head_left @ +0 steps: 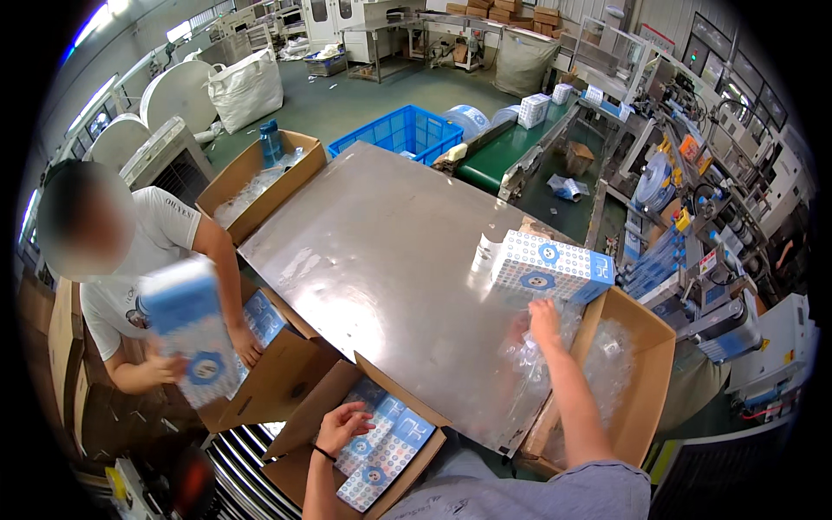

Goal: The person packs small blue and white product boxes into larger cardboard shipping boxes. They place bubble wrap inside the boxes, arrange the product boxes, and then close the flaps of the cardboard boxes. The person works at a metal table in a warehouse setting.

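My left hand (345,426) hovers over an open cardboard box (286,433) in front of me, its fingers loosely bent and apart, holding nothing. Inside that box lie blue-and-white printed packs (379,468) side by side. My right hand (544,321) is stretched out over the right side of the metal table (381,234), fingers slightly bent and apart. Just beyond its fingertips a larger blue-and-white pack (546,264) lies on its side. Crumpled clear plastic (529,357) sits by my right hand and wrist; I see no firm grip on it.
A co-worker at the left lifts a similar pack (191,334) beside another carton (269,381). To my right stands a carton of clear plastic (607,364). A green conveyor (511,152) meets the table's far side, near a blue crate (394,134). Rollers (247,468) run below left.
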